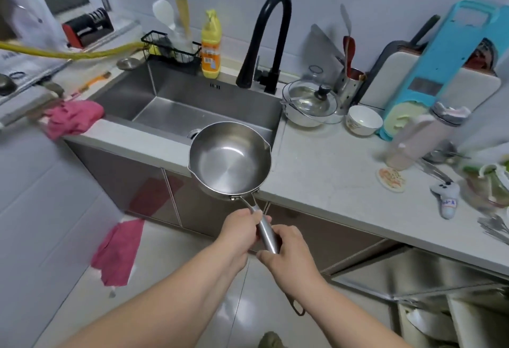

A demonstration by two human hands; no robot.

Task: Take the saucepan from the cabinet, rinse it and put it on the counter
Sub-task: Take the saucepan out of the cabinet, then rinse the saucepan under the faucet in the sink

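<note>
**Steel saucepan on its way to the sink**

Stainless steel, round and shiny, the small saucepan (230,159) hangs in the air over the front edge of the pale stone counter (325,171), just at the front right corner of the steel sink basin (198,105). It touches nothing but the hands. The left hand (239,227) curls around the upper part of the metal handle, and the right hand (287,248) grips the lower part, fingers closed around it. The pan looks empty and level.

The step in hand seems to be carrying it under the black curved faucet (264,41). To do it well, the person should probably keep one hand on the handle and free the other hand for the tap. The bowl should go low inside the basin, under the spout, so water does not splash on the counter. The glass lid (311,98) near the sink's right edge must not be knocked.
</note>
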